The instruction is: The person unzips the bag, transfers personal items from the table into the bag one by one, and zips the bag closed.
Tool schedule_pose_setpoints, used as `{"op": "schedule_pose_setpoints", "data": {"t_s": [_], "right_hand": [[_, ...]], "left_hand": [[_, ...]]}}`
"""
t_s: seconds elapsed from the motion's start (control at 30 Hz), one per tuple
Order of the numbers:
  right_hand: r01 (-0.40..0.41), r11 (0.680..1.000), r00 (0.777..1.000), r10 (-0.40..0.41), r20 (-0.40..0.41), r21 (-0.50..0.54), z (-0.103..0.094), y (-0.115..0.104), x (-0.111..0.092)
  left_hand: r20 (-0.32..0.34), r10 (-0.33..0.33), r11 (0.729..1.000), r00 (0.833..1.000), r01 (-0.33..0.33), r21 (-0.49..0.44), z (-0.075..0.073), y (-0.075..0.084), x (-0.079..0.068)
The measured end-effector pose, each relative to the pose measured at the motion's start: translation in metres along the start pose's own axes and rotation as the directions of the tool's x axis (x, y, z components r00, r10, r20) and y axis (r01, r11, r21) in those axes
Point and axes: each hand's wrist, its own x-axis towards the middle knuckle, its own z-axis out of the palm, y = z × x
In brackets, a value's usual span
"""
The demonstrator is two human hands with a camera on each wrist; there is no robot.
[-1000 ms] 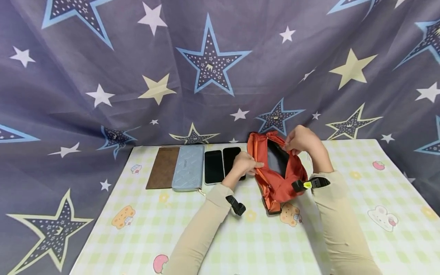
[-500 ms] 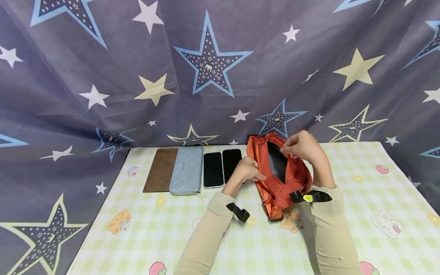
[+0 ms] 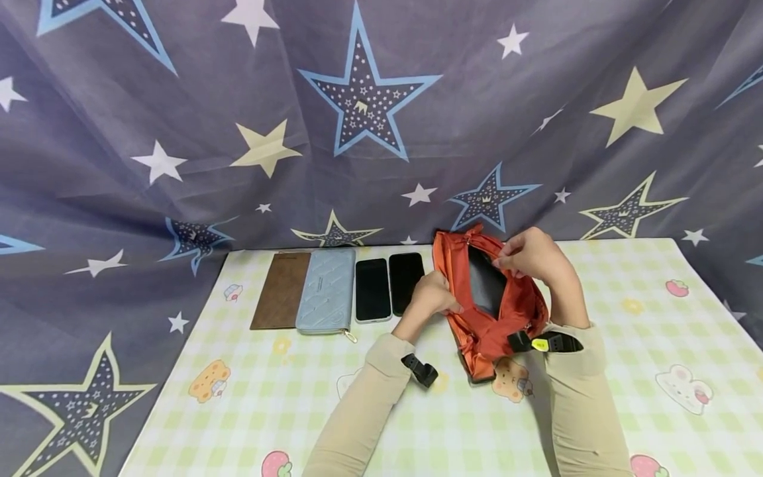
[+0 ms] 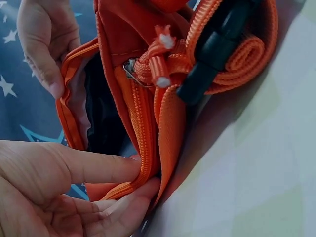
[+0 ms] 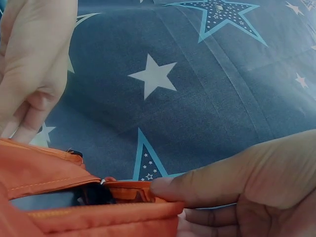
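An orange-red fabric bag (image 3: 497, 338) lies on the table, its zipped mouth spread apart to show a grey and black lining (image 3: 485, 281). My left hand (image 3: 430, 298) pinches the left edge; in the left wrist view, thumb and fingers grip the orange zipper (image 4: 140, 128) tape. On the opposite side my right hand (image 3: 539, 258) pinches the edge of the mouth between thumb and fingers, as the right wrist view also shows. A rolled webbing strap (image 4: 256, 54) with a black buckle (image 4: 212, 54) hangs at the bag's outer side. The bottom of the bag's inside is hidden.
Left of the bag, two dark-screened phones, one nearer (image 3: 372, 291) and one partly behind my left hand (image 3: 406, 278), lie beside a light blue zip wallet (image 3: 326, 291) and a flat brown rectangle (image 3: 280, 291). Behind the checked tablecloth (image 3: 238, 411) hangs a starry curtain (image 3: 203, 146).
The head view has shifted slightly. My right hand sits a little lower at the bag's right edge, while my left hand keeps its pinch. The bag's mouth stays spread.
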Motion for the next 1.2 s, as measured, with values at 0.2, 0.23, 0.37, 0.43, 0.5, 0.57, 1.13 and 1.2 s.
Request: {"op": "schedule_pose_setpoints", "data": {"t_s": [0.2, 0.23, 0.37, 0.43, 0.5, 0.57, 1.13, 1.2], "right_hand": [[0.003, 1.000, 1.000, -0.003, 0.000, -0.011, 0.001, -0.003, 0.000], [0.004, 1.000, 1.000, -0.004, 0.001, -0.012, 0.001, -0.002, 0.000], [0.012, 1.000, 1.000, -0.012, 0.005, -0.022, 0.001, -0.001, -0.002], [0.013, 1.000, 1.000, -0.013, 0.002, -0.027, 0.000, 0.000, -0.003], [0.014, 1.000, 1.000, -0.014, -0.002, -0.025, -0.002, 0.000, -0.003], [0.015, 1.000, 1.000, -0.015, -0.004, -0.020, -0.003, 0.001, -0.003], [0.027, 1.000, 1.000, -0.027, 0.016, 0.009, -0.005, 0.003, 0.000], [0.032, 0.999, 0.999, -0.032, 0.018, 0.010, -0.004, 0.003, -0.001]], "left_hand": [[0.025, 0.000, 0.999, 1.000, -0.001, 0.054, -0.005, -0.002, -0.003], [0.037, 0.006, 0.998, 0.999, -0.008, 0.060, -0.007, -0.003, -0.004], [0.057, 0.043, 0.996, 0.997, -0.047, 0.075, -0.023, -0.004, -0.010], [0.021, 0.076, 0.996, 0.997, -0.077, 0.043, -0.039, -0.007, -0.013], [-0.047, 0.093, 0.995, 0.995, -0.094, -0.031, -0.061, -0.012, -0.017], [-0.142, 0.134, 0.979, 0.981, -0.154, -0.135, -0.088, -0.021, -0.022], [-0.602, -0.019, 0.939, 0.798, -0.193, -0.286, -0.191, -0.062, -0.083], [-0.553, 0.008, 0.969, 0.833, -0.142, -0.200, -0.177, -0.058, -0.068]]}}
